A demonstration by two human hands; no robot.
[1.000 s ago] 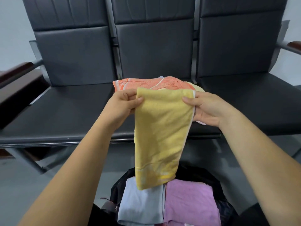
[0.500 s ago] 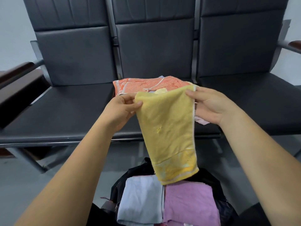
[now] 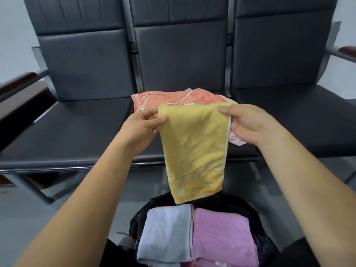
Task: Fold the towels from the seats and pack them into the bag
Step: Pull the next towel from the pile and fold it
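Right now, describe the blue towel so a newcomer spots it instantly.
Below the row of black seats, at the bottom of the view, sits an open black bag. Two folded towels lie side by side in it; the light blue towel is the left one. Its neighbour, the pink-purple towel, lies right of it; the yellow towel hangs above.

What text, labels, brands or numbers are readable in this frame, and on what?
None: no readable text anywhere in the head view.
yellow towel: woven border band near the lower hem, pattern only, no letters.
orange towel: pale printed pattern, no words.
purple towel: small pale patch by it at the bottom edge, too small to read.
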